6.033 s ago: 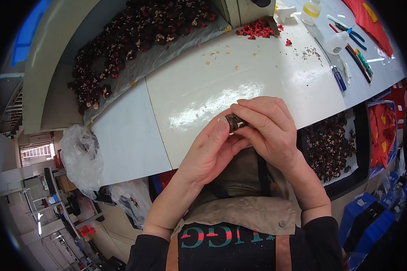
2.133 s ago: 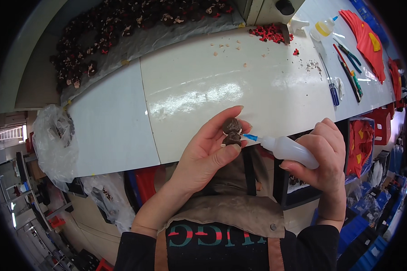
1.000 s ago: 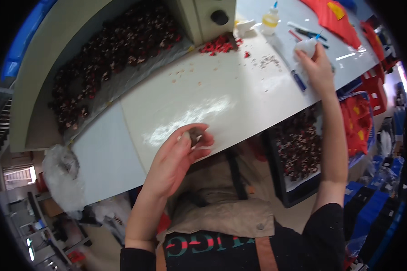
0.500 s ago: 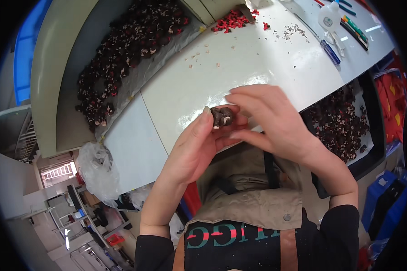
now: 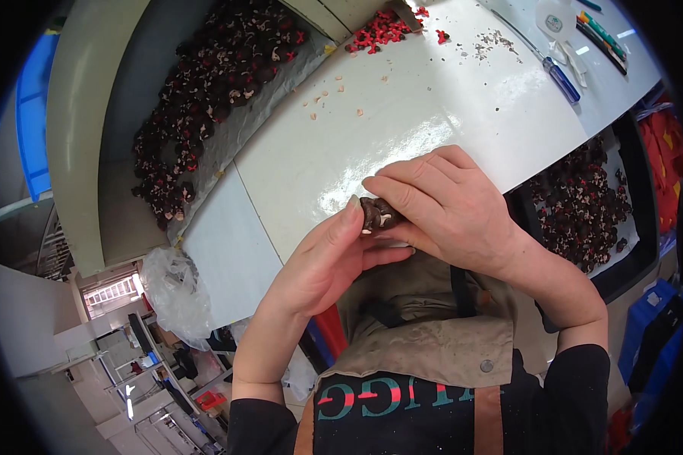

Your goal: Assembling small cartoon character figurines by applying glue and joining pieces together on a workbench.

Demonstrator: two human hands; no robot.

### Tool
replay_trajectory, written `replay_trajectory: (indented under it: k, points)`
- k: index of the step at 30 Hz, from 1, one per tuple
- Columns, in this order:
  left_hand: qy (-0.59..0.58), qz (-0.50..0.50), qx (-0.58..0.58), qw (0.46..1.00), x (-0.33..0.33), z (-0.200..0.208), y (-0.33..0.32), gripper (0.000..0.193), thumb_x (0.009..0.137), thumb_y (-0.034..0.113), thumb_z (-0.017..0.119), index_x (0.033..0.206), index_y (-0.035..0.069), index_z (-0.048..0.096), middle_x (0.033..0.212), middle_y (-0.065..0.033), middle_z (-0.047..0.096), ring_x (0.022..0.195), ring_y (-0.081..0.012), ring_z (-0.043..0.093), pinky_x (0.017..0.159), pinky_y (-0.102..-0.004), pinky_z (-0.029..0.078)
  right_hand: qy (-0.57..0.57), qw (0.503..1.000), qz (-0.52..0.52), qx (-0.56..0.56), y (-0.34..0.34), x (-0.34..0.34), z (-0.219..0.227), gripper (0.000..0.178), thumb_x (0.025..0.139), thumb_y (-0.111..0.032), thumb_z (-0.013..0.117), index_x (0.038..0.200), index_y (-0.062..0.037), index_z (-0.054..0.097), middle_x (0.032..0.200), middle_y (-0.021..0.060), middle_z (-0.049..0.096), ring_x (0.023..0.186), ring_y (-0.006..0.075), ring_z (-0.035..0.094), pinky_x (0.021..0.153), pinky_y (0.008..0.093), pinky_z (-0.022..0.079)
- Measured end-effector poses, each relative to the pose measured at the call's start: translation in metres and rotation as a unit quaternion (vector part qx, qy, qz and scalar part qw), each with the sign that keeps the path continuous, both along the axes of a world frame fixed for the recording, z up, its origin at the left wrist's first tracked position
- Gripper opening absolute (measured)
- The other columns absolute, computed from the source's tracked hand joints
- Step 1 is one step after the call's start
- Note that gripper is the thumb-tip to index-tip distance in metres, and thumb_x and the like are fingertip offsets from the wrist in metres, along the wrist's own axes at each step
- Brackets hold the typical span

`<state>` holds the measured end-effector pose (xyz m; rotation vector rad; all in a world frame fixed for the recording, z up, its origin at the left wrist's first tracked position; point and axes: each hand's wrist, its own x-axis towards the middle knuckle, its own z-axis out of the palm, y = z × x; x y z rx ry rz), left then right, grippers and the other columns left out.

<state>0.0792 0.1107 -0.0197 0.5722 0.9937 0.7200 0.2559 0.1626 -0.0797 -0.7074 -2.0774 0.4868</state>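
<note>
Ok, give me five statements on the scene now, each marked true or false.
The left hand and right hand are both at the small dark brown figure. True.
The right hand grips a screwdriver. False: the blue-handled screwdriver lies on the table.
Small red pieces lie heaped on the table beyond the hands. True.
The left hand is flat on the table. False: it is curled at the small dark brown figure.
Dark pieces lie in the black tray on the person's right. True.
</note>
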Motion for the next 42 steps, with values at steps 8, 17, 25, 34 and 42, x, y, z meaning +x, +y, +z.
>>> replay_trajectory:
  k: [8, 17, 25, 34, 42]
  points:
    - [0.024, -0.037, -0.026, 0.999, 0.002, -0.006, 0.019, 0.050, 0.099, 0.038, 0.035, 0.130, -0.001, 0.041, 0.125, -0.0118, 0.048, 0.117, -0.0195, 0.048, 0.099, -0.0386, 0.042, -0.029, 0.999, 0.021, 0.027, 0.013, 0.005, -0.018, 0.044, 0.067, -0.027, 0.071, 0.101, -0.0029, 0.060, 0.091, 0.0044, 0.061, 0.076, 0.0181, 0.059, 0.069, 0.0299, 0.046]
    - [0.052, -0.065, -0.029, 0.996, 0.010, -0.007, 0.025, 0.051, 0.099, 0.038, 0.035, 0.130, -0.002, 0.040, 0.127, -0.0126, 0.046, 0.118, -0.0197, 0.047, 0.099, -0.0378, 0.041, -0.021, 0.998, 0.001, 0.061, 0.014, 0.007, -0.032, 0.042, 0.067, -0.026, 0.071, 0.099, -0.0011, 0.060, 0.089, 0.0046, 0.061, 0.074, 0.0176, 0.058, 0.066, 0.0293, 0.046]
    - [0.058, -0.062, -0.044, 0.995, 0.011, -0.003, 0.020, 0.052, 0.098, 0.039, 0.037, 0.130, -0.001, 0.039, 0.128, -0.0123, 0.046, 0.119, -0.0195, 0.046, 0.099, -0.0377, 0.041, -0.018, 0.998, -0.005, 0.067, 0.008, 0.008, -0.028, 0.040, 0.067, -0.023, 0.070, 0.099, -0.0004, 0.060, 0.090, 0.0048, 0.061, 0.075, 0.0176, 0.059, 0.067, 0.0290, 0.046]
    - [0.067, -0.056, -0.048, 0.995, 0.018, 0.002, 0.016, 0.050, 0.098, 0.038, 0.039, 0.129, -0.001, 0.041, 0.126, -0.0117, 0.047, 0.118, -0.0196, 0.047, 0.098, -0.0381, 0.042, -0.011, 0.998, -0.013, 0.067, 0.002, 0.013, -0.023, 0.040, 0.066, -0.022, 0.070, 0.099, -0.0003, 0.061, 0.089, 0.0051, 0.061, 0.075, 0.0180, 0.060, 0.067, 0.0296, 0.047]
    - [0.074, -0.043, -0.048, 0.995, 0.020, 0.006, 0.013, 0.049, 0.097, 0.039, 0.041, 0.127, -0.001, 0.043, 0.123, -0.0106, 0.048, 0.114, -0.0184, 0.049, 0.098, -0.0376, 0.043, -0.010, 0.997, -0.015, 0.071, 0.000, 0.014, -0.021, 0.040, 0.066, -0.022, 0.070, 0.099, -0.0004, 0.061, 0.088, 0.0050, 0.061, 0.074, 0.0181, 0.060, 0.068, 0.0299, 0.047]
